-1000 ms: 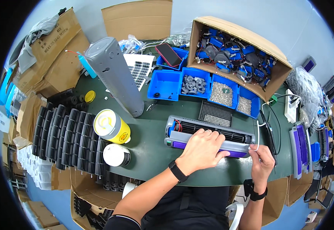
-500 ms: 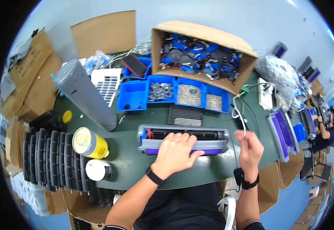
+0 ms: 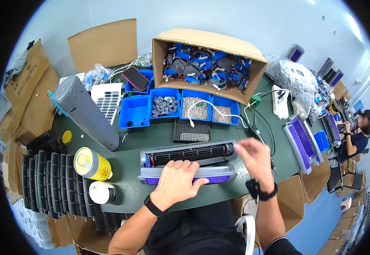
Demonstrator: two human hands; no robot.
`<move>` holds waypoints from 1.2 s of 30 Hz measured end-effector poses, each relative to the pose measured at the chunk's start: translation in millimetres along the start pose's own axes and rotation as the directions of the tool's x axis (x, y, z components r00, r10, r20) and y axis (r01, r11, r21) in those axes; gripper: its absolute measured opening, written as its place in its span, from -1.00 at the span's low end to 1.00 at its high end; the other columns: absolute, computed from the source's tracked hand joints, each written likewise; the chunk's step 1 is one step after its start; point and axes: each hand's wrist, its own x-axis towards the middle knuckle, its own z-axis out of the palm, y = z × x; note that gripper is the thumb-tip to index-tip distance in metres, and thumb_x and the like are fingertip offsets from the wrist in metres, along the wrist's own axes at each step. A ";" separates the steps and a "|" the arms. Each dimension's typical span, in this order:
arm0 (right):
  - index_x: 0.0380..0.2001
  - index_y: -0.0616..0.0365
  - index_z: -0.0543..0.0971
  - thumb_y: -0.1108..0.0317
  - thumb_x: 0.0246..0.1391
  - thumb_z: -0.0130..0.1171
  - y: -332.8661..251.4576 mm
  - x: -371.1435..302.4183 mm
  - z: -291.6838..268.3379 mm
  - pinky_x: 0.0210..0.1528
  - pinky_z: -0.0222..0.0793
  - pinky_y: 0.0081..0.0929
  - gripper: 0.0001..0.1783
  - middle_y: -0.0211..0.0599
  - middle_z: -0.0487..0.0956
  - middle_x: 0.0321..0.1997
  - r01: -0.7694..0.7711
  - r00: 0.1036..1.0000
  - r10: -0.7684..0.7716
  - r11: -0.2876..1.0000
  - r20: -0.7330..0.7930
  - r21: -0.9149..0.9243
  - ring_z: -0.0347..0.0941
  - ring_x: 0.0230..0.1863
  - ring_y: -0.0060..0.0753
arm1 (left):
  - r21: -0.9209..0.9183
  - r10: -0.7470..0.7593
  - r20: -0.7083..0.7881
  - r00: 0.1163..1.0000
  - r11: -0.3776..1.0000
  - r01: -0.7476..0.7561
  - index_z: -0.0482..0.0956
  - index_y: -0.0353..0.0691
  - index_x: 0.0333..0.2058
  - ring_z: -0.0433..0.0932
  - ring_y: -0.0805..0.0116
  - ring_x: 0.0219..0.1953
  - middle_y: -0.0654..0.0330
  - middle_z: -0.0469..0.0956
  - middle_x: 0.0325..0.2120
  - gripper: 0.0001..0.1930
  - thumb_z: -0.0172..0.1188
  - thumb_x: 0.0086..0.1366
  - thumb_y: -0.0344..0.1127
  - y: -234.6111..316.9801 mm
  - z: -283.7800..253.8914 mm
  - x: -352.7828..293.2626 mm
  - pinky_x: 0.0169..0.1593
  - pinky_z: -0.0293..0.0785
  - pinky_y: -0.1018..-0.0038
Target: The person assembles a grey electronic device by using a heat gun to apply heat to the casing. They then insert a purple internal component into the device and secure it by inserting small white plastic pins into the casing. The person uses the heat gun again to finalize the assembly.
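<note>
A long grey fan housing with a black ribbed roller lies across the table in front of me; red and blue wires show at its left end. Along its near side a grey and purple cover is tipped away, leaving a gap. My left hand grips this cover, fingers over its upper edge and thumb along the front. By the housing's right end is my right hand, fingers loosely bent and apart, with nothing visible in them. A white cable with a small plug loops over the blue bins beyond.
Behind the housing stand blue bins of small parts and a black grid tray. A carton of blue motors sits farther back. At left are a grey column, a yellow bottle and stacked black rollers. Another person works at right.
My right hand has let go of the white cable, now lying over the bins, and moved left to the housing's end. The cover has come away from the housing toward me under my left hand.
</note>
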 end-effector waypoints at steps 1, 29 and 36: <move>-0.24 0.34 0.72 0.41 0.23 0.39 16.2 -20.8 1.3 -0.22 0.56 -0.53 -0.83 -0.25 0.74 -0.40 -0.075 0.997 0.074 0.991 0.013 0.111 0.65 -0.32 -0.57 | -0.002 0.005 0.003 1.000 1.000 -0.005 0.61 -0.25 -0.28 0.65 0.03 -0.31 0.03 0.63 -0.42 -0.52 0.33 0.29 0.14 1.9 3.5 0.1 -0.17 0.46 0.15; -0.18 0.27 0.57 0.39 0.31 0.24 51.0 -80.1 62.0 -0.33 0.28 -0.61 -0.85 -0.51 0.52 -0.39 0.061 0.987 -0.021 0.966 -0.160 0.250 0.35 -0.38 -0.70 | 0.073 -0.109 -0.089 0.990 0.991 0.115 0.60 -0.23 -0.05 0.50 0.05 -0.02 0.10 0.56 -0.19 -0.49 0.36 0.27 0.10 25.0 11.4 -10.9 0.15 0.26 0.05; -0.20 0.29 0.58 0.28 0.34 0.17 60.0 -78.4 62.3 -0.36 0.21 -0.59 -0.76 -0.47 0.52 -0.38 0.112 0.986 -0.064 0.938 -0.154 0.327 0.30 -0.42 -0.68 | 0.024 -0.127 -0.138 0.982 0.991 0.132 0.58 -0.23 0.00 0.42 -0.02 0.18 0.06 0.53 -0.03 -0.48 0.39 0.25 0.06 29.0 16.8 -14.1 0.20 0.23 0.03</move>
